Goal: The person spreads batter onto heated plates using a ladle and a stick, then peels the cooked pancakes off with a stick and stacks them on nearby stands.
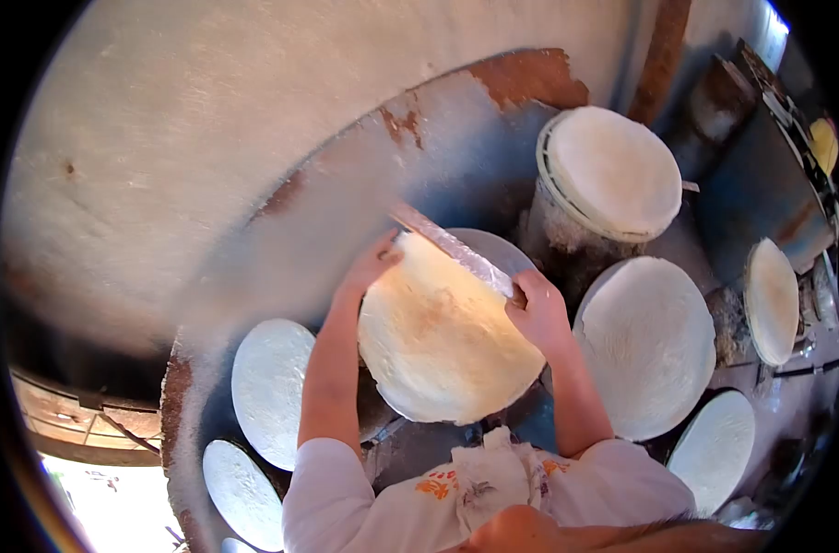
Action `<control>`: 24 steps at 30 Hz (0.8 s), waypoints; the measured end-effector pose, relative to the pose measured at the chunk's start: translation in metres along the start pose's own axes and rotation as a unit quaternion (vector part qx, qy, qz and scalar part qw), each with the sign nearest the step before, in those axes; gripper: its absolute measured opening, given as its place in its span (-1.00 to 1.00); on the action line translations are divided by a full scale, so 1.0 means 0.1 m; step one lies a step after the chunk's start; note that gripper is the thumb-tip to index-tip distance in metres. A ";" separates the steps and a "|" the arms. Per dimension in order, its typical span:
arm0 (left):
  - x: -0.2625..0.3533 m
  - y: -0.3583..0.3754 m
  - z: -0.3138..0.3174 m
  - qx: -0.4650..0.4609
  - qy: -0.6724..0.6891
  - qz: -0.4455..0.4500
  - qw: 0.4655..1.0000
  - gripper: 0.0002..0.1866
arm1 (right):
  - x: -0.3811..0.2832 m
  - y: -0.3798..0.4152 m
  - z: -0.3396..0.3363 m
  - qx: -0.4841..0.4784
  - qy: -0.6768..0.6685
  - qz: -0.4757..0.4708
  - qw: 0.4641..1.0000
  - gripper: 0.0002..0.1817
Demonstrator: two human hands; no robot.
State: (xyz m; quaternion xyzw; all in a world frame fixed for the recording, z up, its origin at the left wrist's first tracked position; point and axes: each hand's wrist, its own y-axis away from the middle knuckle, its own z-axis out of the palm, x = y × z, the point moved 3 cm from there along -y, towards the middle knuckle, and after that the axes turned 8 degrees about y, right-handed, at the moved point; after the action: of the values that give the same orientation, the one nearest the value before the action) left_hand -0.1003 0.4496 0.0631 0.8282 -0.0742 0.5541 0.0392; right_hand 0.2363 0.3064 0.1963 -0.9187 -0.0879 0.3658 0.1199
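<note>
A thin, round, cream-coloured sheet (447,336) hangs from a long flat stick (456,249) in front of me. My right hand (537,309) is closed around the stick's lower right end. At the other end, my left hand (372,264) has its fingers bent in at the stick and the sheet's upper edge; its fingertips are partly hidden. Behind the stick shows part of a pale round surface (498,251). To the right of my right hand is a large round white pad (648,346).
A drum with a round white top (613,170) stands at the upper right. More round white discs lean at the left (272,392) and right (714,452). A wide, curved, rust-patched metal rim (521,78) runs behind, with pale vapour over it. Dark metal containers (756,198) stand at far right.
</note>
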 end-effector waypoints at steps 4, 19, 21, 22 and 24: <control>0.54 0.33 -0.03 0.019 0.117 -0.074 0.990 -0.89 | 0.15 0.06 -0.30 0.063 -0.007 -0.002 0.998 -0.88; 3.41 2.37 0.85 0.158 -0.279 0.286 0.903 -0.81 | 0.53 1.02 -0.82 0.097 -0.318 0.203 0.921 -0.55; 3.58 2.55 0.85 0.139 -0.272 0.327 0.894 -0.80 | 0.45 1.28 -0.97 0.117 -0.383 0.180 0.898 -0.61; 3.67 2.59 0.83 0.130 -0.256 0.358 0.888 -0.79 | 0.40 1.42 -1.04 0.129 -0.411 0.167 0.887 -0.64; 3.88 2.63 0.86 0.106 -0.235 0.379 0.889 -0.78 | 0.28 1.78 -1.28 0.131 -0.430 0.159 0.879 -0.82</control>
State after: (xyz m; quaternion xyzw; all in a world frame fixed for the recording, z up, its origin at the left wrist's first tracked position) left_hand 0.0802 0.1472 0.3838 0.8423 -0.3303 0.3204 -0.2807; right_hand 0.3580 0.1234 0.2171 -0.6484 0.0655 0.7474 0.1294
